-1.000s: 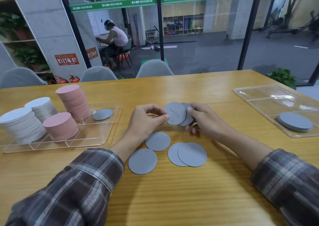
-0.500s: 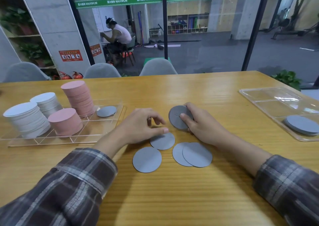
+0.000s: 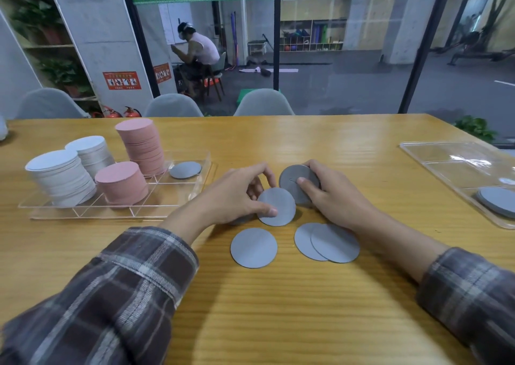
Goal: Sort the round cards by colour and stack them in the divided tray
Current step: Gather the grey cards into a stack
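Observation:
At the table's middle my left hand [image 3: 237, 194] pinches one grey round card [image 3: 278, 207], tilted up off the wood. Beside it my right hand [image 3: 331, 194] grips a small stack of grey cards [image 3: 295, 179] held on edge. Three more grey cards lie flat in front: a single one [image 3: 253, 247] and two overlapping ones [image 3: 328, 243]. The divided clear tray [image 3: 178, 194] at the left holds two white stacks [image 3: 61, 175], two pink stacks [image 3: 122, 183] and a grey card [image 3: 185, 169].
A second clear tray [image 3: 446, 161] sits at the right table edge with a low grey stack [image 3: 497, 201] in its near corner. Grey chairs [image 3: 263, 103] stand behind the table's far side. A person sits beyond the glass wall.
My left hand dropped to the table and lifted a grey card by its edge. My right hand lowered its grey stack closer to the table.

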Demonstrator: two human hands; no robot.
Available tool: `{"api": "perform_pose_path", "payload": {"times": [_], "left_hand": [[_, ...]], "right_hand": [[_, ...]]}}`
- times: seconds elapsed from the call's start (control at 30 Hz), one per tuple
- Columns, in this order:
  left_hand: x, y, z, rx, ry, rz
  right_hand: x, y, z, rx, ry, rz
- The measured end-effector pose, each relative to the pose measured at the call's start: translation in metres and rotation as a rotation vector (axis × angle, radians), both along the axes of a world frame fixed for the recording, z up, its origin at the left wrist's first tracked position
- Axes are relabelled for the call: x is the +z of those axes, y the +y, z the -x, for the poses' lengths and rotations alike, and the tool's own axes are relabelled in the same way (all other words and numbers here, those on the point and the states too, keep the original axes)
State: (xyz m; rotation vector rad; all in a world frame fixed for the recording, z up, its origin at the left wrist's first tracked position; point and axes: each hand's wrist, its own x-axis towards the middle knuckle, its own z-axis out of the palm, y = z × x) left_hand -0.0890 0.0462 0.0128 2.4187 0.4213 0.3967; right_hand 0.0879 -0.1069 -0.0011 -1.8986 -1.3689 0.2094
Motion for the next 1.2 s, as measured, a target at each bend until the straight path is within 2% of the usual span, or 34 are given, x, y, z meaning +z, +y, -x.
{"api": "perform_pose_path", "payload": {"times": [0.23, 0.37, 0.6, 0.87, 1.2], "left_hand": [[-0.004, 0.000, -0.004, 0.004, -0.147, -0.022], [-0.004, 0.001, -0.004, -0.024, -0.152, 0.135], [-0.007, 0.007, -0.005, -0.030, -0.192, 0.139], [-0.011, 0.010, -0.010, 0.073, -0.307, 0.123], [-0.012, 0.001, -0.011, 0.134, -0.392, 0.180]], "right_hand": [[-0.002, -0.005, -0.006, -0.045, -0.026, -0.012], [-0.002, -0.007, -0.006, -0.043, -0.027, -0.015], [-0.002, -0.008, -0.004, -0.036, -0.034, -0.035], [0.002, -0.008, 0.002, 0.089, 0.111, -0.040], [0.001, -0.005, 0.001, 0.105, 0.208, -0.006]]}}
